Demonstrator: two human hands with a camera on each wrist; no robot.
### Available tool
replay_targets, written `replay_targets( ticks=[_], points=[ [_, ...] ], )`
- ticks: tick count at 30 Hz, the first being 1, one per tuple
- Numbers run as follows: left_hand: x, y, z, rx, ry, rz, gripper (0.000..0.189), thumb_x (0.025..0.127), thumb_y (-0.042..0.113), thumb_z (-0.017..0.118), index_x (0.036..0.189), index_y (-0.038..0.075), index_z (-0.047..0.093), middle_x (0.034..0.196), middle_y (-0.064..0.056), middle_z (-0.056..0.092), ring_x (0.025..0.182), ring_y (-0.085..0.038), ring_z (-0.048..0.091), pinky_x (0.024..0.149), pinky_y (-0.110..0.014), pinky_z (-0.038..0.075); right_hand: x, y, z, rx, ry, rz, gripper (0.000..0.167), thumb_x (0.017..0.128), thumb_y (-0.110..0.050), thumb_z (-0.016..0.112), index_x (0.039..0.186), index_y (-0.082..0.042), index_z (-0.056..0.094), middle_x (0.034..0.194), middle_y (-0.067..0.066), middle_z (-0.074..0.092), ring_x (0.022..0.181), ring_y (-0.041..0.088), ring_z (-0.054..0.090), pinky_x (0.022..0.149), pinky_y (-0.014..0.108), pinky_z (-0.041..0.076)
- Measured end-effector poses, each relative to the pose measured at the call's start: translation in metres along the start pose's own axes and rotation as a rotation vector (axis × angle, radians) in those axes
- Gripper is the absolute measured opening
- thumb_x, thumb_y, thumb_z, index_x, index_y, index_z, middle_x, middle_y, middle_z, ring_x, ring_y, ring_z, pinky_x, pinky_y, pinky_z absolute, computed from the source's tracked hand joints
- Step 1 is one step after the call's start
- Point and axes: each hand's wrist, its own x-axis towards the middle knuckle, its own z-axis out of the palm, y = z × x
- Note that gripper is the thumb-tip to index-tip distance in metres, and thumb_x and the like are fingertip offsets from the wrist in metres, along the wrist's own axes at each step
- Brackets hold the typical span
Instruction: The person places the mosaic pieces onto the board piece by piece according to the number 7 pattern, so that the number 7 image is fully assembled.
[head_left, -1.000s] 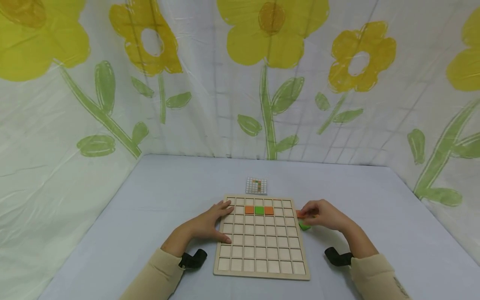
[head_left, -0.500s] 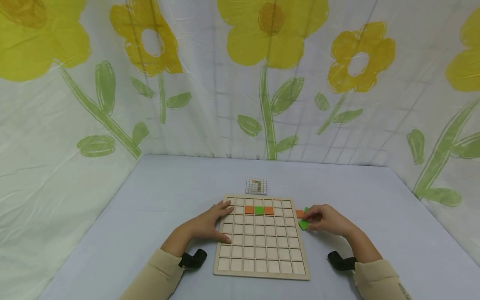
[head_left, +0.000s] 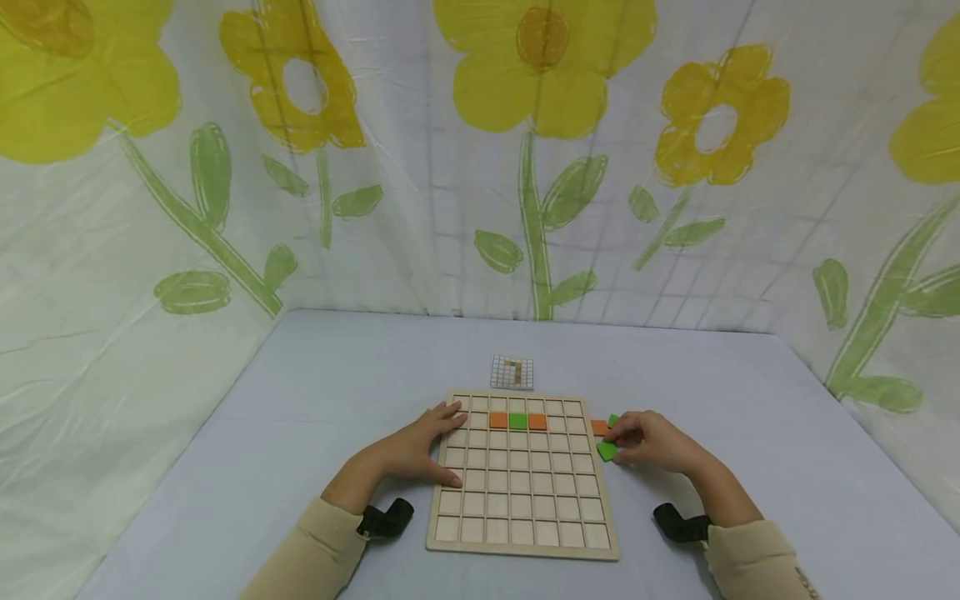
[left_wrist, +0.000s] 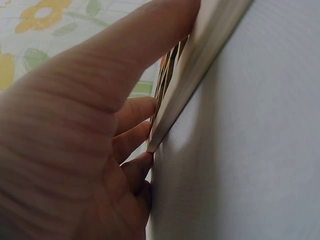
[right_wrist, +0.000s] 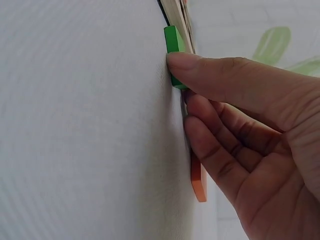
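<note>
My left hand (head_left: 420, 442) rests with spread fingers and thumb on the left edge of a wooden grid board (head_left: 522, 553). In the left wrist view the thumb (left_wrist: 150, 30) reaches onto the board's edge (left_wrist: 195, 65). Beside the board's right edge, my right hand (head_left: 652, 437) has its thumb and curled fingers at a green tile (head_left: 606, 451). The right wrist view shows the thumb (right_wrist: 187, 62) against this green tile (right_wrist: 172, 40), fingertips close at its end. An orange tile (head_left: 599, 427) and another green tile (head_left: 613, 420), partly hidden by the hand, lie just behind.
On the board, an orange tile (head_left: 498, 420), a green tile (head_left: 518, 420) and another orange tile (head_left: 537, 421) sit in a row. A small pattern card (head_left: 513, 372) lies behind the board on the white table (head_left: 360, 358). A flower-printed curtain (head_left: 405, 167) hangs behind.
My right hand has shifted slightly right and toward me, uncovering more of the orange tile and the rear green tile. Over the last half second it has barely moved. My left hand stays put.
</note>
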Motion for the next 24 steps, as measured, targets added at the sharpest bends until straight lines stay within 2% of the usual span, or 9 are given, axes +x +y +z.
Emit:
replay_targets(
  ticks=[20, 24],
  points=[
    [-0.0008, -0.0002, -0.0003, 0.002, -0.005, 0.023, 0.096, 0.069, 0.043, 0.080, 0.146, 0.011, 0.032, 0.158, -0.005, 0.013, 0.145, -0.034, 0.003, 0.113, -0.058, 0.015, -0.0007, -0.0049, 0.0007, -0.057, 0.019, 0.007, 0.024, 0.071, -0.012, 0.079, 0.090, -0.001, 0.068, 0.090, 0.008, 0.066, 0.076, 0.003, 0.058, 0.066, 0.018, 0.051],
    [-0.0008, 0.0000, -0.0005, 0.007, -0.001, 0.022, 0.096, 0.069, 0.044, 0.080, 0.146, 0.011, 0.032, 0.158, -0.005, 0.013, 0.145, -0.033, 0.003, 0.113, -0.057, 0.015, 0.0002, -0.0058, -0.0023, -0.080, 0.011, -0.014, 0.024, 0.072, -0.012, 0.079, 0.090, -0.002, 0.067, 0.090, 0.006, 0.066, 0.075, 0.001, 0.057, 0.066, 0.018, 0.051]
  ],
)
